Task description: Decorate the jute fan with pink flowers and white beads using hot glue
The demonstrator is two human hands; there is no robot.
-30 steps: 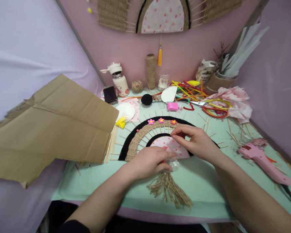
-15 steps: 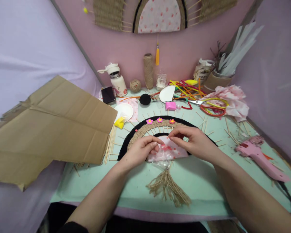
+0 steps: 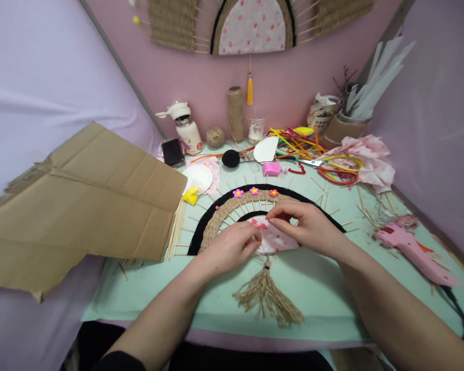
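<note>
A half-round woven fan (image 3: pixel 216 222) lies on the table, with black edging, twine weave, thin sticks and small clay flowers (image 3: pixel 254 191). At its base is a spotted pink half-circle panel (image 3: pixel 282 241), and a twine tassel (image 3: pixel 268 299) hangs below. My left hand (image 3: pixel 232 246) rests over the panel's left side with fingers curled; what they hold is hidden. Just beyond its fingers shows red soft material (image 3: pixel 259 224). My right hand (image 3: pixel 299 222) hovers over the panel's upper right, thumb and forefinger pinched; anything between them is too small to name.
Cardboard (image 3: pixel 119 190) covers the left side. A pink glue gun (image 3: pixel 417 252) lies right, near scissors (image 3: pixel 332 167) and crumpled tissue (image 3: pixel 371 159). Behind stand a bottle (image 3: pixel 189 134), twine spool (image 3: pixel 235 113), a pink clay packet (image 3: pixel 271 168) and pipe cleaners (image 3: pixel 294 141).
My left hand has turned over and curled its fingers. The clear plastic wrapper that lay above the tassel no longer shows there. My right hand stays almost in place, still pinched.
</note>
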